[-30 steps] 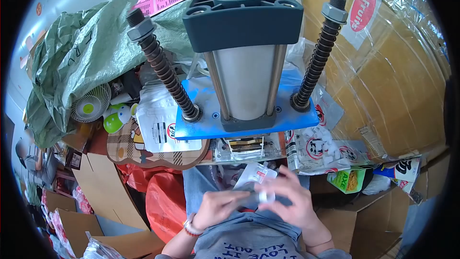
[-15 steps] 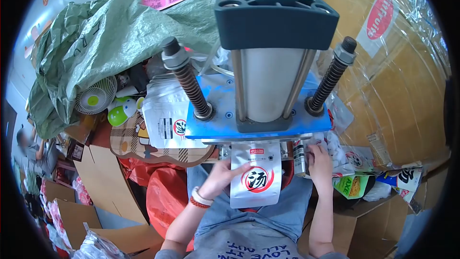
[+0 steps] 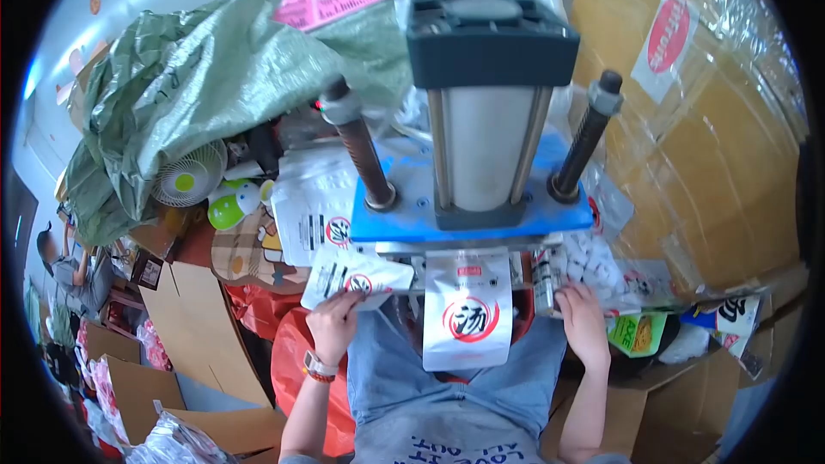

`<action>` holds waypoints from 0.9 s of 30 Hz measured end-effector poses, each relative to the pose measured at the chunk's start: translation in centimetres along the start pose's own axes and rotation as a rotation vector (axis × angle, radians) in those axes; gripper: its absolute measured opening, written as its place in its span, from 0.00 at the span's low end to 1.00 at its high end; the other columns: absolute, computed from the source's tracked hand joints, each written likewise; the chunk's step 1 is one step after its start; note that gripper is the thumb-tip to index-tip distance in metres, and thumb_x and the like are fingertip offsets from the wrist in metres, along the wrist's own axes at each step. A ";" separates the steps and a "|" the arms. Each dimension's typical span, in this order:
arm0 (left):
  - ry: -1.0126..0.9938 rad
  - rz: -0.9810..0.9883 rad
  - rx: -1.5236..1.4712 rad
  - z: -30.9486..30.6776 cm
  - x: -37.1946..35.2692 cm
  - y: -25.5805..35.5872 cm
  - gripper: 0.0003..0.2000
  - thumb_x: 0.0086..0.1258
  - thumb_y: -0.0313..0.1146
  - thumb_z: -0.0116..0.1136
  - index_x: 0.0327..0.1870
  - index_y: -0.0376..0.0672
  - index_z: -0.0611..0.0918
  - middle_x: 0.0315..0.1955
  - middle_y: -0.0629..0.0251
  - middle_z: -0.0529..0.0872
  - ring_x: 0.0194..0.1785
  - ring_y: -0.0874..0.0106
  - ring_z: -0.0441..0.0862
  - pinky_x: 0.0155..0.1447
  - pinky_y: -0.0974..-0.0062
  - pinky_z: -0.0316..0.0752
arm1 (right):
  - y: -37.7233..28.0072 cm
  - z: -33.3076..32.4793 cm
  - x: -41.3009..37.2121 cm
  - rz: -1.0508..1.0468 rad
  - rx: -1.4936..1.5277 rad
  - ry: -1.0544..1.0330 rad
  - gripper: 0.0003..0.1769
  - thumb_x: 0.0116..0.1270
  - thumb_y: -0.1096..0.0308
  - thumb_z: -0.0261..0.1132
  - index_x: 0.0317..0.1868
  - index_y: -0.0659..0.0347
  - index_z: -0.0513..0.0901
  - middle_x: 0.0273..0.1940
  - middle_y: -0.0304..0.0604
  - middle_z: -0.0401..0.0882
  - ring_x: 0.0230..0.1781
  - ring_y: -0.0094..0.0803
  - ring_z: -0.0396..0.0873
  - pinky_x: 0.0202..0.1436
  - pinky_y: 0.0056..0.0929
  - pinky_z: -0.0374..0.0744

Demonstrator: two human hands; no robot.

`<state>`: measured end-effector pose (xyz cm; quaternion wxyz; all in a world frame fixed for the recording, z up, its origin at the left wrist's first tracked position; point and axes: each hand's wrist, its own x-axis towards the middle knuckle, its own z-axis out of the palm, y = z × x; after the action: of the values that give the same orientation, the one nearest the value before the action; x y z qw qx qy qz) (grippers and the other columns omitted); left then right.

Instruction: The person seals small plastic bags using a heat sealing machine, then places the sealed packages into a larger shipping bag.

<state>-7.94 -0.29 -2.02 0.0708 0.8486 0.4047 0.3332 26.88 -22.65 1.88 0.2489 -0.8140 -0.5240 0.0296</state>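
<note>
My left hand pinches a white pouch with a red ring and black character, tilted left of the press. A second printed pouch hangs from under the press's blue plate, in front of my lap, with no hand on it. At the right side of the press my right hand has its fingers curled against a silvery printed piece. Whether they grip anything there is hidden. More flat pouches lie behind my left hand.
Small white pieces are heaped beyond my right hand. A large cardboard box stands at the right. Left are a fan, green sheeting and a red bag. Another person sits at far left.
My left hand has left the pouch at the press, moved left and taken hold of another pouch. My right hand stays beside the press. The press's springs look more compressed.
</note>
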 end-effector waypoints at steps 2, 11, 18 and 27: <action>0.051 -0.033 -0.050 0.0 -0.6 0.4 0.12 0.57 0.22 0.60 0.39 0.48 0.89 0.36 0.61 0.90 0.39 0.63 0.88 0.40 0.70 0.81 | 0.2 -0.8 -0.8 -0.006 0.256 -0.031 0.09 0.71 0.71 0.59 0.46 0.66 0.81 0.49 0.54 0.79 0.50 0.55 0.76 0.55 0.40 0.75; 0.123 -0.074 -0.260 -5.1 -1.1 7.5 0.20 0.48 0.13 0.59 0.41 0.44 0.89 0.39 0.62 0.91 0.47 0.66 0.89 0.48 0.73 0.83 | -5.9 -3.7 -2.3 0.033 1.206 0.144 0.29 0.56 0.83 0.70 0.58 0.66 0.69 0.53 0.51 0.81 0.52 0.32 0.79 0.56 0.30 0.77; 0.029 -0.051 -0.241 -4.4 -3.3 10.1 0.19 0.47 0.14 0.60 0.40 0.44 0.88 0.39 0.65 0.91 0.48 0.66 0.89 0.49 0.71 0.83 | -10.1 0.7 -4.3 -0.036 1.460 -0.113 0.19 0.58 0.83 0.71 0.51 0.71 0.83 0.49 0.52 0.82 0.46 0.32 0.81 0.51 0.30 0.80; -0.062 0.309 -0.143 -6.5 -2.2 11.8 0.15 0.50 0.19 0.64 0.40 0.41 0.89 0.38 0.66 0.91 0.44 0.67 0.89 0.46 0.74 0.83 | -13.0 -2.7 -2.7 -0.593 0.445 0.119 0.15 0.53 0.82 0.72 0.43 0.65 0.86 0.43 0.44 0.84 0.40 0.37 0.83 0.42 0.33 0.82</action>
<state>-5.47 -10.70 6.45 0.0916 0.9034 0.2424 0.3418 15.67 -21.74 9.36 0.4474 -0.5534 -0.7022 0.0220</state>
